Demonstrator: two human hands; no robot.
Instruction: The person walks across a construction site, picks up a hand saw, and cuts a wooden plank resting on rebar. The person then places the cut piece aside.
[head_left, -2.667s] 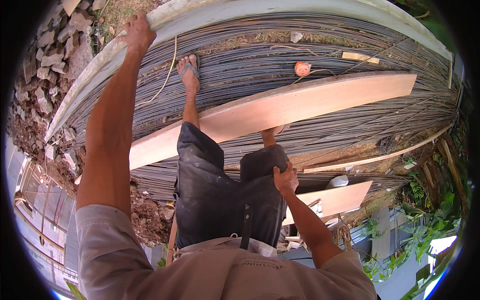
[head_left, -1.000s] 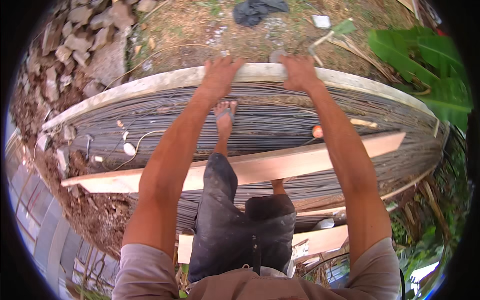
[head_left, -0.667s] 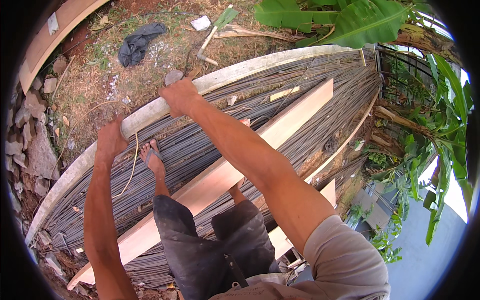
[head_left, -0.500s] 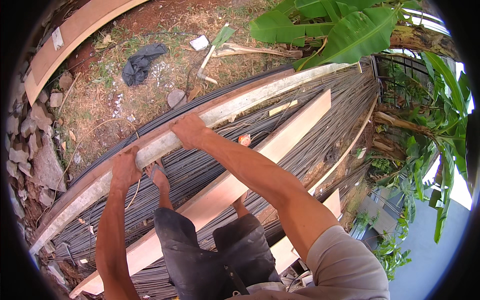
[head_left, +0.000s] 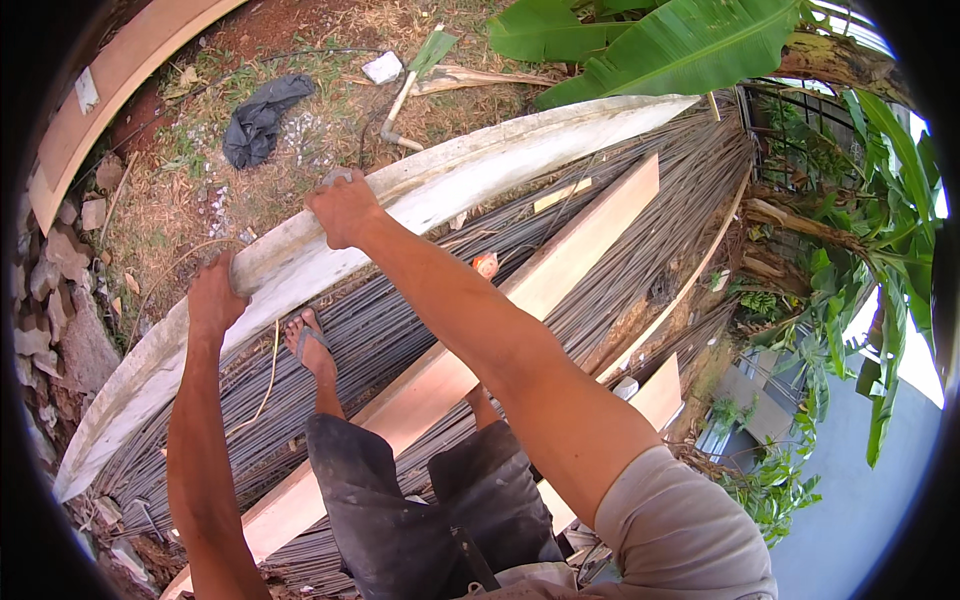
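Board (head_left: 285, 258), long, whitish, weathered, slanting along the far side of thin dark metal rods (head_left: 385, 312): we grip its far edge, left hand (head_left: 216, 295) and right hand (head_left: 343, 208) apart, fingers curled over. Can't tell if it touches the rods. Smooth pinkish wooden plank (head_left: 560, 270) across the rods, nearer us. Our sandalled foot (head_left: 311, 345) between both.

Grassy ground (head_left: 165, 200) bears rubble (head_left: 72, 262) at nine o'clock, crumpled dark sheet (head_left: 258, 125) at ten, bent pale pipe (head_left: 400, 100) at eleven, metal rods (head_left: 690, 190) at two.
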